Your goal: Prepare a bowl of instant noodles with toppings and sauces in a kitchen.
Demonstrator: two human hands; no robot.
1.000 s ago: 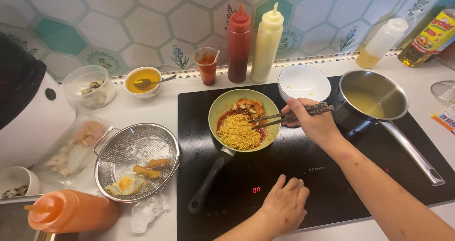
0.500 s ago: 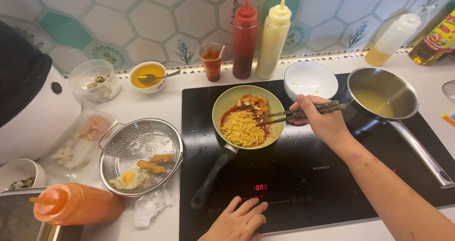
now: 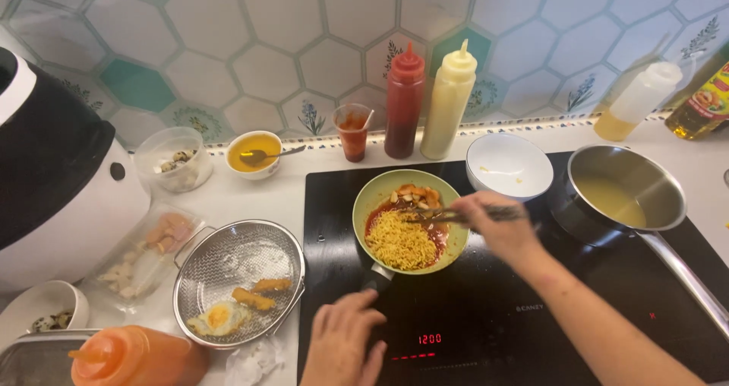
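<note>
A right hand [image 3: 497,226] gripped chopsticks [image 3: 463,216] over a green pan [image 3: 410,219] of noodles in red sauce on the black cooktop [image 3: 486,310]; the left hand [image 3: 345,348], fingers loosely curled, touched the pan handle [image 3: 377,278]. Noodles looked cooked, mixing apparently unfinished.

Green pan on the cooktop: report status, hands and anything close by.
Right hand holds chopsticks over noodles in green pan. Left hand at pan handle. White bowl close beside.
</note>
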